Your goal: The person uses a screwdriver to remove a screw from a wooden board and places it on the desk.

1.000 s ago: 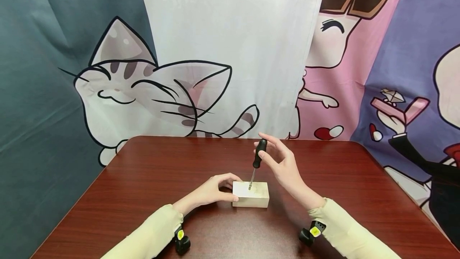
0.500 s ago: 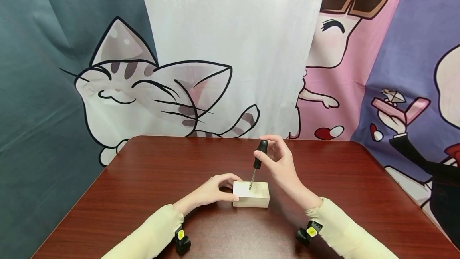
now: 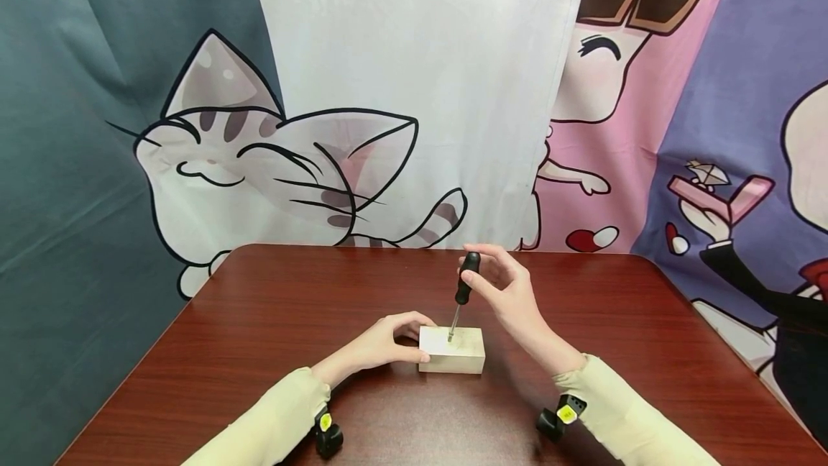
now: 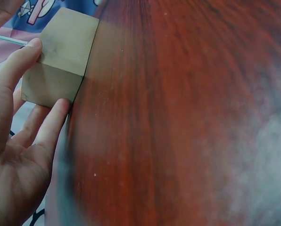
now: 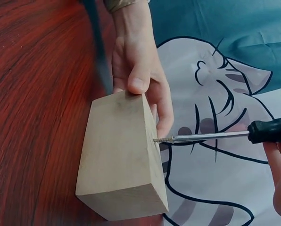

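A pale wooden block [image 3: 451,350] rests on the table, its left end gripped by my left hand [image 3: 382,342] with the thumb on the near side and the fingers on the far side. My right hand [image 3: 514,298] holds the black handle of a screwdriver [image 3: 468,277] between thumb and fingers. The shaft slants down to the block's top face. In the right wrist view, a screw [image 5: 163,140] stands partly out of the block [image 5: 114,141], with the screwdriver's tip at its head. The left wrist view shows the left thumb and fingers against the block [image 4: 67,42].
The reddish-brown wooden table [image 3: 291,293] surrounds the block. Behind its far edge hangs a cloth backdrop [image 3: 420,56] printed with cartoon figures. A small black device [image 3: 328,437] is strapped to each wrist.
My right hand turned to the left around the screwdriver handle, then swung back to the right with its fingers loosened. The left hand and the block have stayed in place.
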The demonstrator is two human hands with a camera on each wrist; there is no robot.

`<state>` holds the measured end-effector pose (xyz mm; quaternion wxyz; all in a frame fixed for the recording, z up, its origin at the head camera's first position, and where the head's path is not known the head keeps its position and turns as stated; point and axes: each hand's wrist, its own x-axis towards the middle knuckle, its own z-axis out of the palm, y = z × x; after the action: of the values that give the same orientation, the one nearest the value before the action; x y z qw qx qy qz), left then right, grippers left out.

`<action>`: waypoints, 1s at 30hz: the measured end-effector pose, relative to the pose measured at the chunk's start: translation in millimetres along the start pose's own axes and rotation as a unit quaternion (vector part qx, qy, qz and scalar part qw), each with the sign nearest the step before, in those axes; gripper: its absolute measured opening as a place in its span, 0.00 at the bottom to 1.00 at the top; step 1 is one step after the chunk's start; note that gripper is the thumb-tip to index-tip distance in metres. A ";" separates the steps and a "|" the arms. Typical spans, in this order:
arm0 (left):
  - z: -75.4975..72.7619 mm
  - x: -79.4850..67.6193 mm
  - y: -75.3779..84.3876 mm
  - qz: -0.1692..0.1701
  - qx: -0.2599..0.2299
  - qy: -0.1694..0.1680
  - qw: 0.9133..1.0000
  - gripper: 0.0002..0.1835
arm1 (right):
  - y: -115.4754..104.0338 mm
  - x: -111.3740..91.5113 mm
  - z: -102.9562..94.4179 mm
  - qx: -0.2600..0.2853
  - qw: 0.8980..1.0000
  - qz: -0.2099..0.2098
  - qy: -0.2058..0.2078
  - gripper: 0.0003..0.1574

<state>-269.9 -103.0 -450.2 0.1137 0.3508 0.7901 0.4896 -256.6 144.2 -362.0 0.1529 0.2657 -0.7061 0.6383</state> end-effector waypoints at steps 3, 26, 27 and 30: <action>0.0 0.1 0.4 0.001 -0.003 0.002 1.000 0.23 | 0.5 0.4 0.0 0.023 0.999 -0.024 -0.032 0.26; 0.2 0.3 0.0 -0.023 -0.001 0.002 1.000 0.23 | 1.3 -1.1 2.1 -0.044 0.998 -0.051 0.016 0.27; 0.3 0.4 -0.2 -0.024 -0.001 0.003 1.000 0.23 | 1.5 -1.0 1.5 -0.041 0.998 -0.051 0.015 0.28; 0.5 0.7 -0.3 -0.024 0.000 0.002 1.000 0.23 | 1.6 -0.8 -1.2 -0.036 0.998 -0.044 0.011 0.27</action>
<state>-270.3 -102.3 -450.6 0.1236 0.3305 0.7987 0.4874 -257.0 145.6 -363.6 0.1985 0.2839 -0.7146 0.6078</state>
